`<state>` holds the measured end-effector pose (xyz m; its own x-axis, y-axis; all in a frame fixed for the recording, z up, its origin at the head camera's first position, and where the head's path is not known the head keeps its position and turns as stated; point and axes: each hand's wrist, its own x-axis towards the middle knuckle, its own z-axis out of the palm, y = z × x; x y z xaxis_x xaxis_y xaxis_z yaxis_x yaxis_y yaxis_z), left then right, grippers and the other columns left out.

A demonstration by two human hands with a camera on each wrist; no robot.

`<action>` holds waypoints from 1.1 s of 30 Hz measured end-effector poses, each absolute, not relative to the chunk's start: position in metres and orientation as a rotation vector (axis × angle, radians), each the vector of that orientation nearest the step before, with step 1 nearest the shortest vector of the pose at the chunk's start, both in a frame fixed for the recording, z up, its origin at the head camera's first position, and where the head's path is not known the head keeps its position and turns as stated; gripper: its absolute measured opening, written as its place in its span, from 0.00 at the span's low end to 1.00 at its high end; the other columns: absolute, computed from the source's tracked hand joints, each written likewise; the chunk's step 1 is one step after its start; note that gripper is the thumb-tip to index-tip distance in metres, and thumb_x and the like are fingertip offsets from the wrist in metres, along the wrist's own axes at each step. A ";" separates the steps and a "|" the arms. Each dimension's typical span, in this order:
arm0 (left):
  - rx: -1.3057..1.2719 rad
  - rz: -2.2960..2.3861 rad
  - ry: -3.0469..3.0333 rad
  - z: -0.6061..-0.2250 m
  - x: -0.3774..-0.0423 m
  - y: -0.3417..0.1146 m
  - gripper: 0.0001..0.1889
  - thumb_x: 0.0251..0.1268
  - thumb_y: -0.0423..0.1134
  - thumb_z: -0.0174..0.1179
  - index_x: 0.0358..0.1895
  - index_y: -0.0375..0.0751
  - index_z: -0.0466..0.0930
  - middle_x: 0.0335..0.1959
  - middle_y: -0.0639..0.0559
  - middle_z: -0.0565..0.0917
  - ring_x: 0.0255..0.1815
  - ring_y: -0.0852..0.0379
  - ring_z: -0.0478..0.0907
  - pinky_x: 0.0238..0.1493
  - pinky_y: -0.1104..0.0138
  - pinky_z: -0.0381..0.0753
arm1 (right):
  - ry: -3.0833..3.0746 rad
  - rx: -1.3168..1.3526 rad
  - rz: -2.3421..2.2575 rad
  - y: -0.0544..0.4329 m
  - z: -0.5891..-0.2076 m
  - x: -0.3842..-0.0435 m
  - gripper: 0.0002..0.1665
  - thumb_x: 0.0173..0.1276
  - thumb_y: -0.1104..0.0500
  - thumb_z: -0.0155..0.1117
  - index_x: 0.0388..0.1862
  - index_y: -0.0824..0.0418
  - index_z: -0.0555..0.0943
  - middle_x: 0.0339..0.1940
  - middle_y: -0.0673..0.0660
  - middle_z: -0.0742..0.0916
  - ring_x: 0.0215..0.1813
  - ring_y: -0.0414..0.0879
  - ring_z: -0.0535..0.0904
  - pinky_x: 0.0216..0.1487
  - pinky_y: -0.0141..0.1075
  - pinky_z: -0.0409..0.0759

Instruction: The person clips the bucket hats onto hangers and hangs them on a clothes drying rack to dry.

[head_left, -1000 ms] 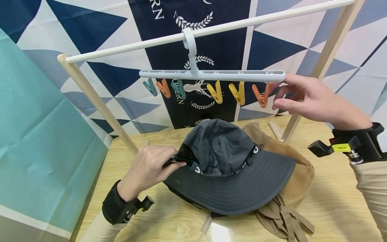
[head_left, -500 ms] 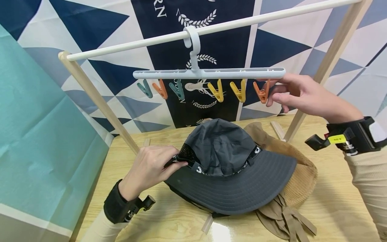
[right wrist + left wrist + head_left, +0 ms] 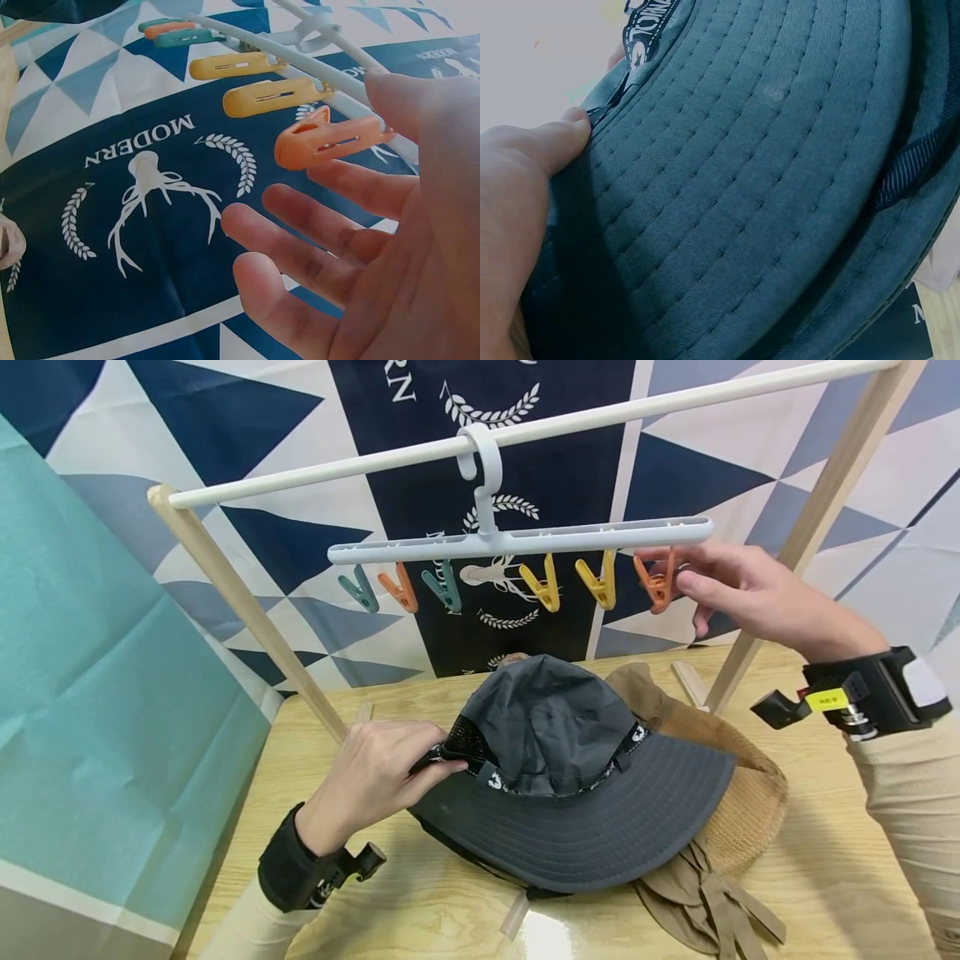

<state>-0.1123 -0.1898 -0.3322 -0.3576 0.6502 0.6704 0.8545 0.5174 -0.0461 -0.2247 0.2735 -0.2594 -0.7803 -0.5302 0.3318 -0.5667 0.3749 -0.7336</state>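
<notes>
My left hand [image 3: 393,768] pinches the inner band of a dark grey bucket hat [image 3: 555,727] at its left side, where black mesh shows. In the left wrist view the thumb presses the stitched brim [image 3: 742,172] beside the lettered band. My right hand [image 3: 738,589] is up at the right end of a pale hanger [image 3: 585,537]. There its index finger reaches behind an orange clip [image 3: 657,583], and the thumb is close to the clip's right arm. The right wrist view shows the index fingertip at the underside of this clip, the thumb apart from it and the other fingers loosely spread.
A white rod [image 3: 315,475] on wooden posts [image 3: 247,606] carries the hanger. Yellow clips [image 3: 598,583], teal clips [image 3: 442,587] and another orange clip [image 3: 401,587] hang along it. A tan hat [image 3: 738,810] with ribbon ties lies behind and right of the grey one, on the wooden table [image 3: 825,827].
My right hand has moved slightly left and its thumb has come up close to the orange clip. The hanger's right end has tilted up. My left hand and the hat stay nearly still.
</notes>
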 end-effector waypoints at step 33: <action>-1.215 -0.379 -2.133 -0.332 -0.113 -0.188 0.18 0.61 0.41 0.84 0.33 0.45 0.79 0.18 0.58 0.76 0.18 0.64 0.73 0.22 0.73 0.58 | -2.361 1.100 1.988 0.263 -0.265 -0.254 0.33 0.95 0.48 0.45 0.83 0.69 0.75 0.73 0.51 0.90 0.59 0.45 0.94 0.37 0.42 0.88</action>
